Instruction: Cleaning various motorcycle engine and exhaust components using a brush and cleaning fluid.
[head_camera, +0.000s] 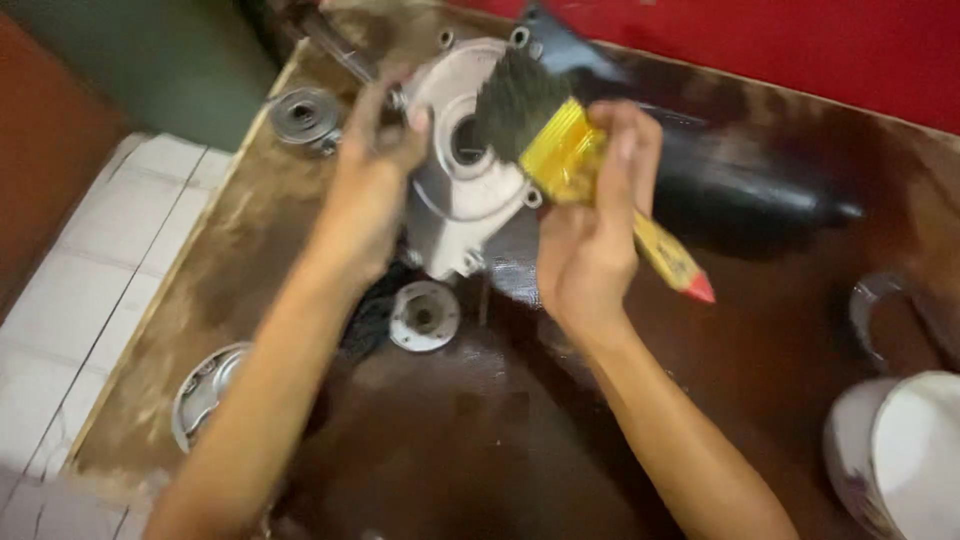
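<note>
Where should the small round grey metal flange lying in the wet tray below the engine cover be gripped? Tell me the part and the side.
Grip the small round grey metal flange by its outer rim, from above, fingers on opposite edges. It lies flat in the dark wet wooden tray, its raised hub up and probably slippery, so the rim likely gives the surest hold. Come from the near side; the grey cast-metal engine cover crowds the far side.

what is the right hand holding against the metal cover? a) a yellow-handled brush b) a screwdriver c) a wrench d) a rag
a: the right hand grips a brush with a yellow handle, its dark bristles lying on the metal cover that the left hand steadies.
</note>
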